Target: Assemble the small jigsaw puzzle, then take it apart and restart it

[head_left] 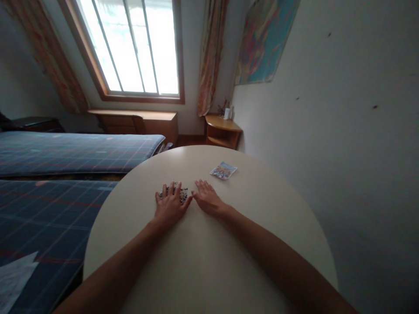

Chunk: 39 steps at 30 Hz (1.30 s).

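Spread flat over a small pile of tiny dark and pale pieces (184, 195) is my left hand (170, 204), its fingers apart. The pieces show between and beside the fingers; their exact kind is too small to tell, and part of the pile is hidden under the palm. My right hand (207, 198) lies on the table just right of the pile, fingers stretched out, holding nothing. The two thumbs almost meet. Beyond my right hand is a small square picture card or packet (223, 170) with a colourful print.
The round cream table (203, 266) has its right edge near a white wall (343, 174). Beds with blue plaid covers (49, 209) stand to the left, papers (16, 279) on the nearer one. A wooden corner shelf (224, 124) and a desk (140, 115) are behind.
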Each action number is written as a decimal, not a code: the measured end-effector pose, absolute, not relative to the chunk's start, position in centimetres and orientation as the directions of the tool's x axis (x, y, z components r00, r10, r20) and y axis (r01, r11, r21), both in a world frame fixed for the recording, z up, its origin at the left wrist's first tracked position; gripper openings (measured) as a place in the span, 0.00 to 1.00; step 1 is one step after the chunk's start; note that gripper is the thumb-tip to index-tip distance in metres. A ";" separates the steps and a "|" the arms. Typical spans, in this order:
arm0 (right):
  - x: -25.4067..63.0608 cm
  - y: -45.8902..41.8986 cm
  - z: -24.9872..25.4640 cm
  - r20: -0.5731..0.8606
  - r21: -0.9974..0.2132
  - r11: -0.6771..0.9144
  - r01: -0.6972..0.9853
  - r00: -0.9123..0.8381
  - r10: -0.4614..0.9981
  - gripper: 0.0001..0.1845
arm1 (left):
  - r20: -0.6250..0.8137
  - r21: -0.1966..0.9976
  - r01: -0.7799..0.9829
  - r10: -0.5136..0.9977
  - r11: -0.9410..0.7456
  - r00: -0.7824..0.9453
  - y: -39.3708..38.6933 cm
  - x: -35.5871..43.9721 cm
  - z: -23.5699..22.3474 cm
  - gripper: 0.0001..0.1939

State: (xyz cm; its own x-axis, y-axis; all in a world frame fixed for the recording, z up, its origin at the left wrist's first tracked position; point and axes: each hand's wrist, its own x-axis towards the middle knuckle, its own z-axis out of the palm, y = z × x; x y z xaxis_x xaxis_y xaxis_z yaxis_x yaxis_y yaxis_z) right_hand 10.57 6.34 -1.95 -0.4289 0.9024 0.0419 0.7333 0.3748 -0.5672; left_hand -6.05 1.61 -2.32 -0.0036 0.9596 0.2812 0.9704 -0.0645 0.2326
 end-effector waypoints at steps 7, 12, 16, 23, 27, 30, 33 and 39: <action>7.9 8.0 0.7 0.252 -0.657 0.503 0.561 -0.466 0.848 0.30 | 0.336 0.162 0.950 0.920 -0.266 0.200 1.6 -6.3 -2.2 0.28; 14.3 9.3 0.4 0.331 -0.290 0.331 0.898 -0.230 0.915 0.22 | 0.303 0.151 0.884 0.871 -0.443 0.385 2.2 -6.2 -2.1 0.20; 18.2 10.3 -0.6 0.305 -0.270 0.211 0.940 -0.125 0.944 0.25 | 0.316 0.191 0.928 0.915 -0.321 0.252 2.7 -6.3 -2.6 0.20; 19.6 12.1 -0.8 0.252 -0.300 0.324 0.897 -0.253 0.934 0.20 | 0.381 0.201 0.936 0.904 -0.288 0.196 3.2 -6.5 -2.8 0.22; 21.0 11.9 -0.7 0.253 -0.293 0.419 0.860 -0.353 0.901 0.20 | 0.422 0.198 0.841 0.818 -0.503 0.390 2.4 -5.2 -2.2 0.23; 21.9 11.4 -1.0 0.258 -0.283 0.396 0.874 -0.328 0.909 0.22 | 0.343 0.170 0.704 0.712 -0.689 0.613 1.7 -3.5 -1.8 0.24; 22.1 11.1 -1.3 0.262 -0.275 0.271 0.923 -0.199 0.944 0.27 | 0.266 0.161 0.667 0.683 -0.728 0.681 1.7 -1.8 -1.4 0.23; 20.4 9.1 -0.9 0.305 -0.276 0.159 0.948 -0.071 0.950 0.25 | 0.266 0.223 0.733 0.764 -0.642 0.588 3.1 0.9 -1.0 0.22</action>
